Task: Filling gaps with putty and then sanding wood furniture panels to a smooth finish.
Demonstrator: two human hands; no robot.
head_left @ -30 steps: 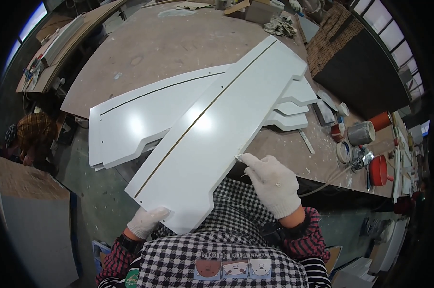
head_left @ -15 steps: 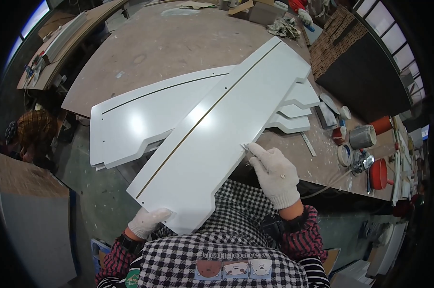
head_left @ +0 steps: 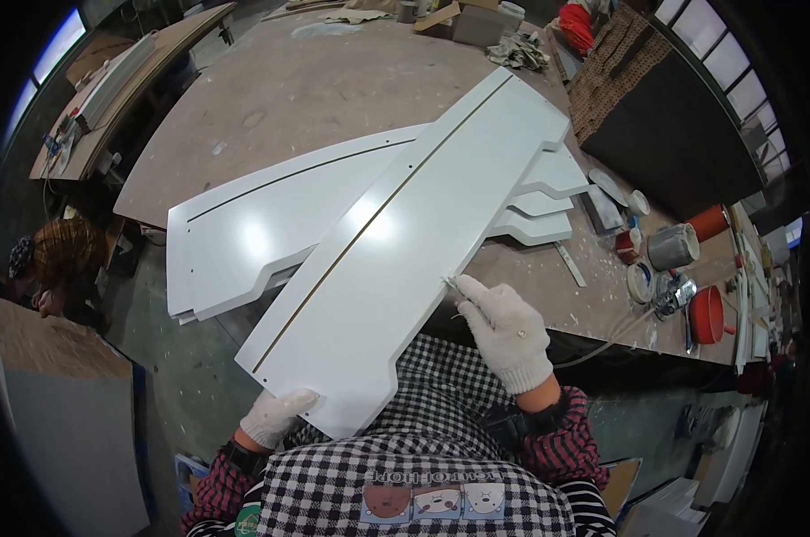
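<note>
A long white panel [head_left: 396, 251] with a dark groove and a notched edge lies slantwise across other white panels [head_left: 253, 224]; its near end reaches my checked apron. My left hand [head_left: 280, 417], in a white knit glove, grips the near corner of the panel, thumb on top and fingers hidden underneath. At the panel's right edge is my right hand [head_left: 508, 338], gloved too, with its thumb and forefinger pinched at that edge. A small thin piece shows at those fingertips, too small to name.
The panels lie on a large brown worktable [head_left: 333, 80]. On its right stand a grey pot [head_left: 672, 247], a red pot [head_left: 707, 313], a tape roll [head_left: 640, 282] and a dark panel [head_left: 682, 143]. Crumpled cloth [head_left: 519, 54] lies at the back. Another person [head_left: 65, 264] bends down at the left.
My right hand has slid a little nearer to me along the panel's edge. My left hand keeps its grip. At the back right, another person's gloved hand has gone from sight.
</note>
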